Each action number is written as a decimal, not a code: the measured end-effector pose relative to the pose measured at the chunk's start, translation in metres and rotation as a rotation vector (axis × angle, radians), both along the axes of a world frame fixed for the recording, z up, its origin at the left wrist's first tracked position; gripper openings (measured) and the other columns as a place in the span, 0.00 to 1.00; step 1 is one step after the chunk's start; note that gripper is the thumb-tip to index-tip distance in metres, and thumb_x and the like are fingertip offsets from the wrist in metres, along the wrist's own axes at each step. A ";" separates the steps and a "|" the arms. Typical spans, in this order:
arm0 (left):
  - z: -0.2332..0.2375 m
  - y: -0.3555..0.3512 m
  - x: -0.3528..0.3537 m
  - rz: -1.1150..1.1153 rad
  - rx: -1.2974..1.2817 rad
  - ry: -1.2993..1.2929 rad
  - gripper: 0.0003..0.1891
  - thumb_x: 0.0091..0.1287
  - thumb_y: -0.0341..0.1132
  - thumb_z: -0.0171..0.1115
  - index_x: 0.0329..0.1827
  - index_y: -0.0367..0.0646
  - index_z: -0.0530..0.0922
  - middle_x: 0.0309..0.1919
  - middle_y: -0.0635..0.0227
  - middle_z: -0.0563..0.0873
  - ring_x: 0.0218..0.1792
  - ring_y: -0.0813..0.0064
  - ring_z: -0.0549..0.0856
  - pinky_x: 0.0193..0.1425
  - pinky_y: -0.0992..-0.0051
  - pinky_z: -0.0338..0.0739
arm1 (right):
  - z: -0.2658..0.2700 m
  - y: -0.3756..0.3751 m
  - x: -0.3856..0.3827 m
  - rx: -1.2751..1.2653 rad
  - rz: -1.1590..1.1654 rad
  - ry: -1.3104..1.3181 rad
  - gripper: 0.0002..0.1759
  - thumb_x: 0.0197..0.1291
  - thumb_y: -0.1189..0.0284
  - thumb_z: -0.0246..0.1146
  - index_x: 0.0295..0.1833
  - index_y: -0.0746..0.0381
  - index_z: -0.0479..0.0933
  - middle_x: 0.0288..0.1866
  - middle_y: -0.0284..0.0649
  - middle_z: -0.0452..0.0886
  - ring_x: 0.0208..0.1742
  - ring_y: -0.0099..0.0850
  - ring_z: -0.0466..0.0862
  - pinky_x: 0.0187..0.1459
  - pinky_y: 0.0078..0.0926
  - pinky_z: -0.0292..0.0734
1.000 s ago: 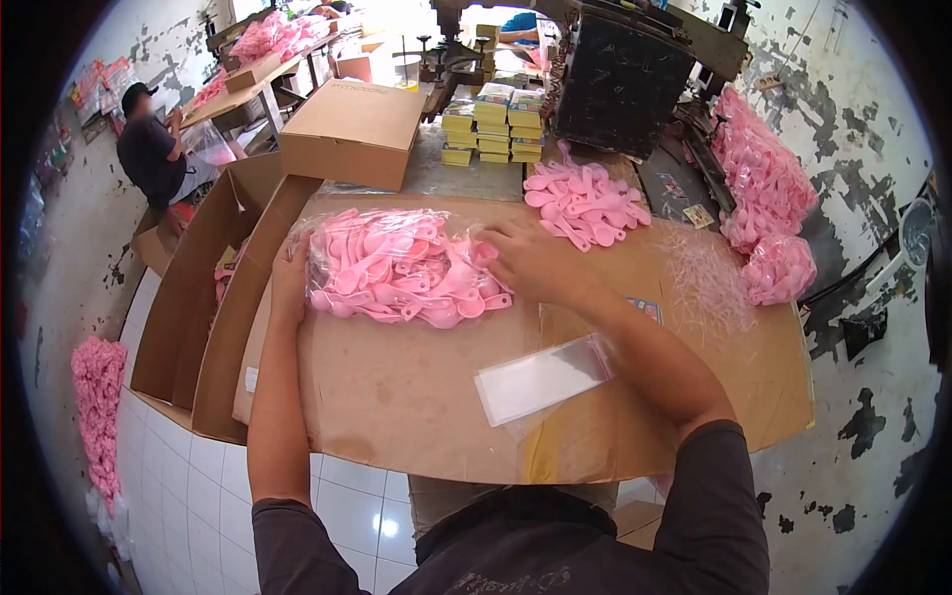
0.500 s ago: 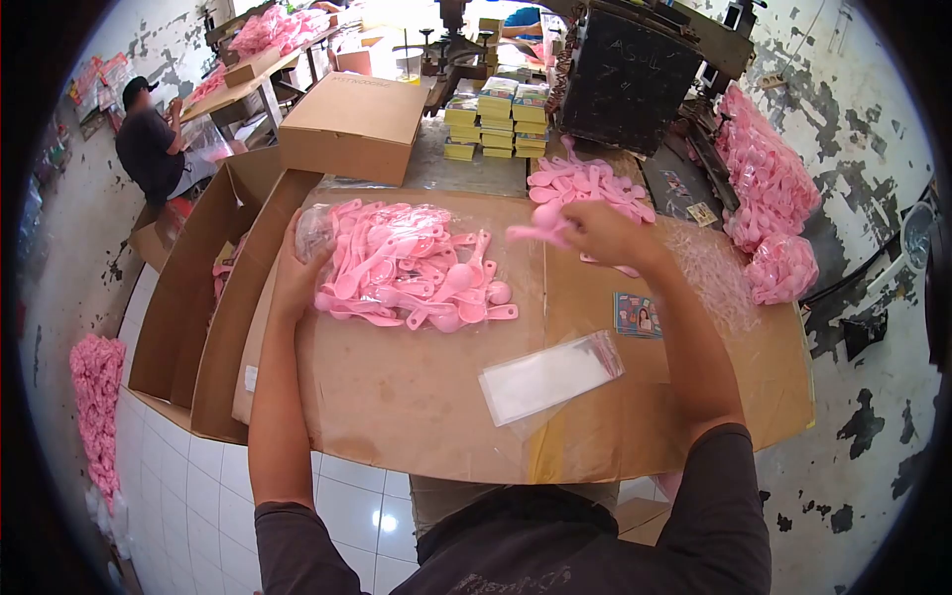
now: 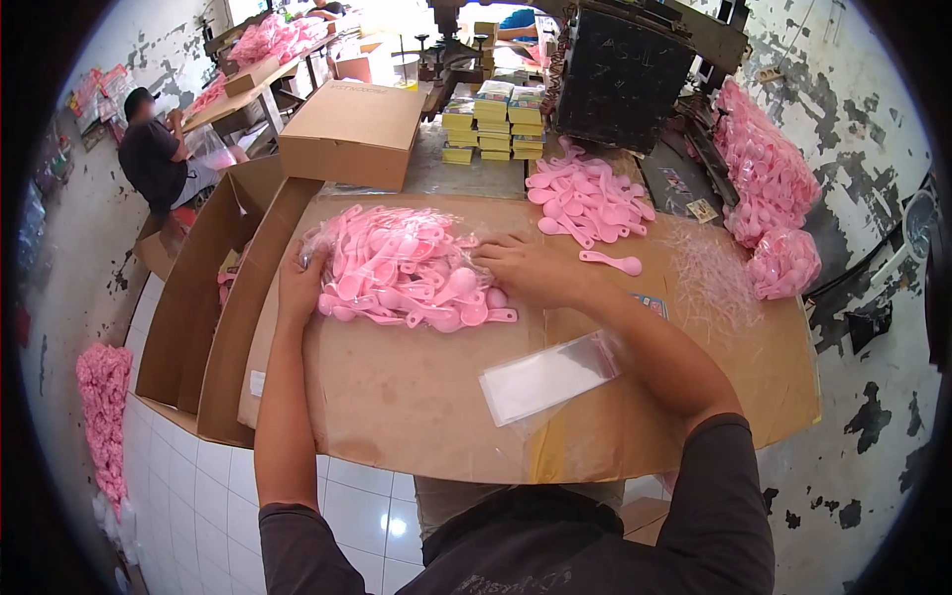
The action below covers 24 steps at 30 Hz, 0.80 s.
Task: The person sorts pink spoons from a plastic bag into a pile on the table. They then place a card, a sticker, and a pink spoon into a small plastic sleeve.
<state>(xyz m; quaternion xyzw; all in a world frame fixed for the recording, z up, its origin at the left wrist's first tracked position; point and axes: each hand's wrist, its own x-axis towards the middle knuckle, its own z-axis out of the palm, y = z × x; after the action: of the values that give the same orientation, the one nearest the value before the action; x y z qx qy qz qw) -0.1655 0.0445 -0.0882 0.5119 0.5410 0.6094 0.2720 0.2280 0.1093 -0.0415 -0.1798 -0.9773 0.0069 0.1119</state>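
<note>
A clear plastic bag [image 3: 382, 233] full of pink plastic spoons [image 3: 436, 288] lies on the cardboard-covered table. My left hand [image 3: 299, 283] is closed around the bag's bunched left end. At its right side, my right hand [image 3: 526, 268] has its fingers curled at the bag's edge by the spoons; the fingertips are partly hidden. Several spoons show at the bag's right and lower edge. One loose pink spoon [image 3: 612, 262] lies right of my right hand, below a heap of loose spoons [image 3: 585, 198]. Flat clear plastic sleeves [image 3: 548, 377] rest nearer to me.
A closed carton [image 3: 352, 129] and stacked card bundles [image 3: 493, 124] stand behind. An open carton [image 3: 198, 337] is at the left. Printed cards [image 3: 651, 304] lie partly under my right forearm. Bagged pink spoons [image 3: 769, 178] pile up at the right. A person [image 3: 154, 154] sits far left.
My right hand has moved left from the loose heap to the bag's right edge. The spoon it held is no longer in view in it; one loose spoon is now uncovered near the heap.
</note>
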 end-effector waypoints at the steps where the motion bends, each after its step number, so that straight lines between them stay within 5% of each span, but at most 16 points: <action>1: 0.000 0.000 0.000 0.019 0.007 0.026 0.20 0.77 0.35 0.64 0.67 0.32 0.77 0.52 0.63 0.88 0.49 0.80 0.85 0.54 0.78 0.81 | 0.008 -0.001 0.000 -0.038 -0.012 -0.036 0.25 0.59 0.79 0.64 0.65 0.60 0.77 0.67 0.43 0.76 0.72 0.42 0.72 0.75 0.45 0.64; 10: 0.006 -0.002 0.005 0.044 -0.003 0.057 0.20 0.76 0.36 0.65 0.66 0.34 0.78 0.54 0.61 0.88 0.51 0.78 0.85 0.56 0.77 0.80 | 0.046 0.000 0.046 -0.065 -0.035 -0.063 0.15 0.63 0.78 0.62 0.56 0.60 0.78 0.58 0.42 0.79 0.63 0.43 0.78 0.63 0.43 0.72; 13: 0.009 -0.004 0.007 0.024 -0.019 0.053 0.20 0.76 0.36 0.65 0.66 0.34 0.78 0.54 0.61 0.88 0.51 0.77 0.85 0.57 0.76 0.80 | 0.077 0.015 0.073 -0.328 -0.319 -0.212 0.15 0.64 0.77 0.61 0.57 0.61 0.78 0.59 0.45 0.79 0.64 0.44 0.77 0.63 0.45 0.72; 17: 0.008 -0.004 0.007 0.044 -0.018 0.055 0.21 0.76 0.37 0.65 0.66 0.34 0.79 0.54 0.61 0.88 0.52 0.76 0.85 0.57 0.75 0.80 | 0.052 0.037 0.091 0.430 -0.497 0.181 0.17 0.64 0.72 0.64 0.58 0.63 0.79 0.59 0.50 0.79 0.65 0.47 0.76 0.65 0.44 0.70; 20: 0.003 -0.001 0.003 0.061 -0.013 0.071 0.22 0.75 0.38 0.66 0.66 0.33 0.79 0.54 0.61 0.88 0.52 0.75 0.85 0.57 0.75 0.80 | 0.024 0.023 0.062 0.224 -0.280 0.408 0.21 0.61 0.68 0.68 0.59 0.62 0.78 0.61 0.49 0.78 0.67 0.47 0.75 0.67 0.44 0.70; 22: 0.004 -0.002 0.004 0.062 -0.030 0.070 0.22 0.75 0.39 0.66 0.66 0.33 0.79 0.54 0.60 0.88 0.52 0.75 0.85 0.58 0.74 0.80 | 0.022 -0.019 0.034 -0.334 -0.273 0.160 0.23 0.61 0.66 0.71 0.60 0.60 0.78 0.60 0.46 0.77 0.67 0.46 0.75 0.68 0.43 0.70; 24: 0.005 -0.003 0.005 0.056 -0.016 0.077 0.22 0.75 0.39 0.67 0.66 0.33 0.79 0.54 0.60 0.88 0.53 0.74 0.85 0.58 0.75 0.80 | 0.001 -0.043 0.019 -0.234 -0.168 0.166 0.21 0.62 0.66 0.71 0.60 0.59 0.79 0.60 0.45 0.77 0.66 0.45 0.76 0.67 0.43 0.71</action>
<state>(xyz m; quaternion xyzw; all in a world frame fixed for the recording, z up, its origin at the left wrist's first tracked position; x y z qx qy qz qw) -0.1605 0.0412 -0.0829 0.5176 0.5701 0.5920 0.2380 0.2471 0.0663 -0.0401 -0.2714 -0.9388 0.1260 0.1708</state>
